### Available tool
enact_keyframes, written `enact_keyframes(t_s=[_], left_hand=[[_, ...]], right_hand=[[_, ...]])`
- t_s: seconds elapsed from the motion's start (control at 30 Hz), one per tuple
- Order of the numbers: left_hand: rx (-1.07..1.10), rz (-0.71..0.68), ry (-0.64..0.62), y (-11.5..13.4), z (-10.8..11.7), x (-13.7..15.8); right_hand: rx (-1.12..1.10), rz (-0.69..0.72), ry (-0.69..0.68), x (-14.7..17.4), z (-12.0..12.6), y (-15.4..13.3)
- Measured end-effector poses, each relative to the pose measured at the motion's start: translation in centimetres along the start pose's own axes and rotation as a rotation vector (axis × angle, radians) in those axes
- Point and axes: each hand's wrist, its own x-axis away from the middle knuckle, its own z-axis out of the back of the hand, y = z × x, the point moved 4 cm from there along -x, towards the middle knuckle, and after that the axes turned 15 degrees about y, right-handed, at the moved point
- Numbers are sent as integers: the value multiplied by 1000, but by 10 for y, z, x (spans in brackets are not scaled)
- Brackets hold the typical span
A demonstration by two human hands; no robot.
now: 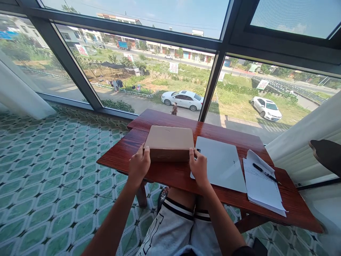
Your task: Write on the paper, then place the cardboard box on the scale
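Head view showed the left hand [139,164] and right hand [198,166] grasping the near corners of a flat cardboard box [169,143] on the red counter [170,174], fingers apparently curled on its edges. Just beside it lay a closed laptop [221,163]; a careless rightward slide could knock it into the papers [262,186] and pen [262,171].
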Motion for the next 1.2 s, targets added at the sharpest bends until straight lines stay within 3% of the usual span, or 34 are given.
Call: enact_keyframes(t_s=[0.3,0.53,0.77,0.97,1.2], left_hand=[[48,36,-10,-3,-4,4],[-29,-15,3,-5,-7,5],[115,120,14,-11,-11,6],[197,343,-47,-10,-5,4],[232,458,-54,-11,-6,3]], right_hand=[[-3,1,-17,2,-1,2],[4,-7,-29,3,-3,3],[10,8,-58,6,-4,5],[-24,10,-103,8,-4,5],[42,86,-161,12,-4,4]])
